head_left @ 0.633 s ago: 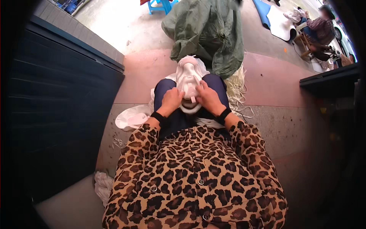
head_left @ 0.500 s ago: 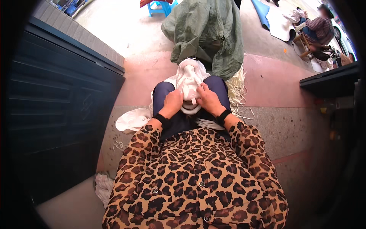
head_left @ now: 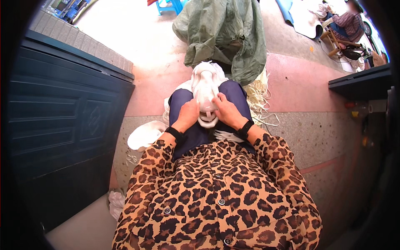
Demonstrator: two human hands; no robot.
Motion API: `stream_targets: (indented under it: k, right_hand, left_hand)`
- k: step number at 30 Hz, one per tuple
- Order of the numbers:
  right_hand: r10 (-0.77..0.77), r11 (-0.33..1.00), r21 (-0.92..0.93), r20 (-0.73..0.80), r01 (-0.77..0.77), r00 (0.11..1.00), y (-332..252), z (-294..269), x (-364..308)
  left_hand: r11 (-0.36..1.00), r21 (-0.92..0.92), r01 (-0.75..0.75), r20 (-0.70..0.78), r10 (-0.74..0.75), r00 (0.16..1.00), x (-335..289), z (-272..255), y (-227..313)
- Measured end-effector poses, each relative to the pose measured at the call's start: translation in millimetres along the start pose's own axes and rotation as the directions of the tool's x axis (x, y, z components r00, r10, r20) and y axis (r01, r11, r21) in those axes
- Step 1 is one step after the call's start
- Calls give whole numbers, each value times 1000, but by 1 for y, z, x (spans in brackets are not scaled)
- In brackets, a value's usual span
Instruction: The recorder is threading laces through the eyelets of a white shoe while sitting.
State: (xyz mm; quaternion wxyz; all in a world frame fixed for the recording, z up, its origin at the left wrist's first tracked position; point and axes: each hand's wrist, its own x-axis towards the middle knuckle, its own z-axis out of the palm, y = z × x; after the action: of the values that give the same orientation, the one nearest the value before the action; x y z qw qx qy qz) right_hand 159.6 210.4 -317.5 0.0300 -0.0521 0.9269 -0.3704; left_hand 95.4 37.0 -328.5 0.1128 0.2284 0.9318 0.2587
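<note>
A white shoe (head_left: pixel 205 89) rests on my lap between my knees, toe pointing away and the rounded opening toward me. Its sole is hidden, so I cannot tell whether it has one. The fingers of my left hand (head_left: pixel 188 113) are closed on its left edge near the tongue. On the opposite edge, my right hand (head_left: pixel 229 112) pinches the shoe with bent fingers. A small light tab (head_left: pixel 209 114) stands up between both hands. White cords (head_left: pixel 229 136) lie in a bundle across my lap, just behind the right wrist.
A large green woven sack (head_left: pixel 223 35) stands ahead of my knees. Loose pale cords (head_left: pixel 259 100) spill over the floor at its right. A white piece (head_left: pixel 146 135) lies left of my leg. Dark door panels (head_left: pixel 62 112) flank me. Another person (head_left: pixel 348 25) sits far right.
Both hands keep their hold on the shoe and have shifted only slightly. The tab between them sits a little lower and more to the left. The whole view has tilted slightly.
</note>
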Motion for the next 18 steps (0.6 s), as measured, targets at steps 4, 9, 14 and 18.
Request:
stream_targets:
  k: [4,9,14,18]
  right_hand:
    - [53,998,-20,57,-52,997,-1,-9,3]
    - [-109,987,121,-18,110,994,4,-22,-4]
    - [-12,993,114,-182,33,983,8,-43,-29]
    - [98,990,111,-113,-86,989,11,-59,-65]
  left_hand:
    - [995,54,84,63,-87,994,-2,-11,17]
    - [978,173,-116,-51,126,991,-13,-26,34]
    - [736,478,-479,-32,559,828,-23,-14,30]
    - [672,526,-522,101,559,823,-14,-4,31]
